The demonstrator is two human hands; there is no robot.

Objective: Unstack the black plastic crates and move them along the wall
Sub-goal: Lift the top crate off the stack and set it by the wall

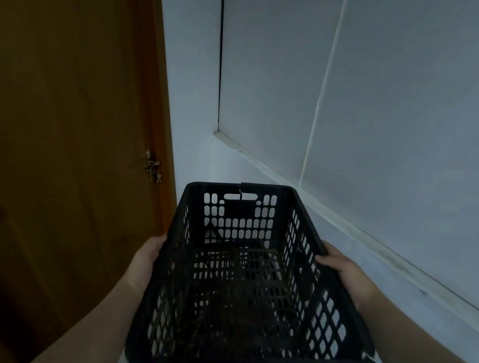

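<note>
A black plastic crate (241,282) with perforated walls and a slotted floor fills the lower middle of the head view, held off the pale floor. It is empty, and its far rim has a small break near the handle slot. My left hand (146,260) grips its left long side from outside. My right hand (343,273) grips the right rim, fingers curled over the edge. No other crate is visible.
A brown wooden door (62,137) with keys hanging in its lock (152,166) stands close on the left. A grey-white wall (398,108) runs along the right, meeting the pale floor (396,296) at a skirting strip. The corner lies just beyond the crate.
</note>
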